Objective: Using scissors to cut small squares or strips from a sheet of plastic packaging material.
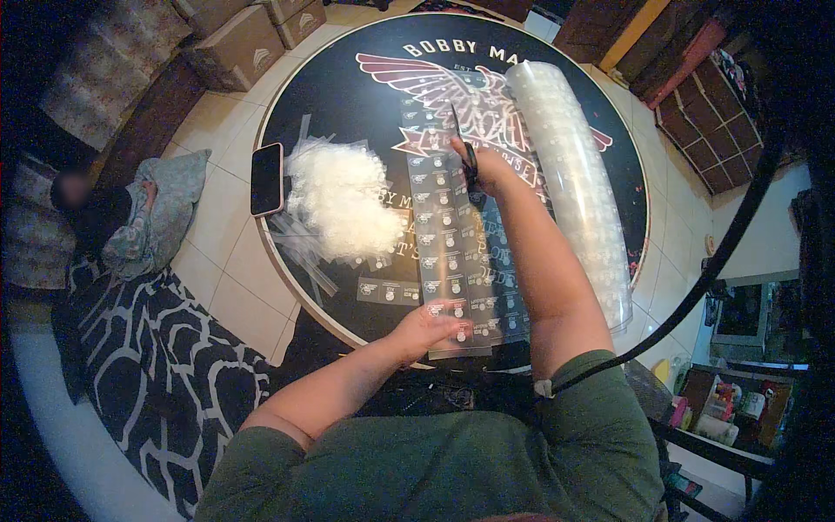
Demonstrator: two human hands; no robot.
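My right hand (pixel 490 171) grips scissors (pixel 469 162) with dark handles, their blades pointing away from me over a clear plastic film sheet (pixel 443 225). Rows of small white printed marks cover the film. At the near end of the sheet, my left hand (pixel 421 331) holds the film, part of the hand showing through it. To the right lies a thick roll of clear printed film (pixel 567 163). Left of the sheet is a heap of cut film pieces (pixel 346 196), with narrow clear strips (pixel 306 261) at its edge. One short printed piece (pixel 388 291) lies apart, near my left hand.
Everything rests on a round black table (pixel 326 78) with a printed winged emblem. A phone (pixel 267 179) overlaps its left rim. A person (pixel 98 209) is at the far left, by a patterned cushion (pixel 179 189). Cardboard boxes (pixel 241 49) stand behind. A black cable (pixel 691 307) crosses on the right.
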